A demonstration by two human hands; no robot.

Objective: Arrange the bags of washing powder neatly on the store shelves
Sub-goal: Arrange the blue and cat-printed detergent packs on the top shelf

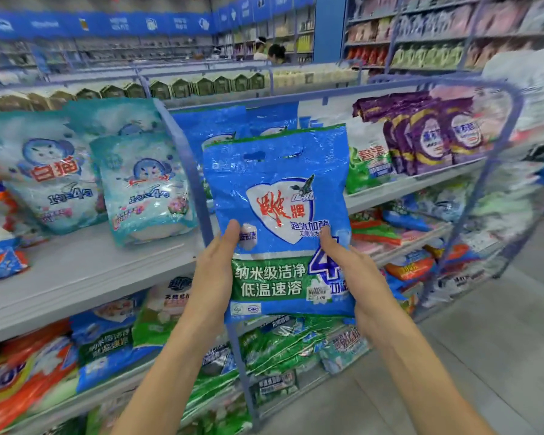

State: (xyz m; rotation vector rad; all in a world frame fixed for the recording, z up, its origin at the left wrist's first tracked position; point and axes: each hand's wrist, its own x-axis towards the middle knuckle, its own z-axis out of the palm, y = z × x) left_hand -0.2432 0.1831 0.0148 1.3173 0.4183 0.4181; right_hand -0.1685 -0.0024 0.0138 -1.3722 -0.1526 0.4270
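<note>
The left hand point(215, 271) gripped the lower left edge of the blue bag point(277, 196), thumb on its front, fingers hidden behind. The right hand point(357, 274) gripped the lower right edge the same way. The bag hung upright between them, handle slot uppermost, in front of the blue post point(186, 158). Behind it similar blue bags point(211, 127) stood on the grey shelf point(85, 271), with teal bags point(145, 189) to the left and purple bags point(434, 136) to the right.

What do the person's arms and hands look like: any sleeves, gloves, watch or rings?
The left forearm and right forearm are bare, no sleeve in view. The left hand and right hand wear no gloves, and no watch, bracelet or ring shows on the parts visible.
</note>
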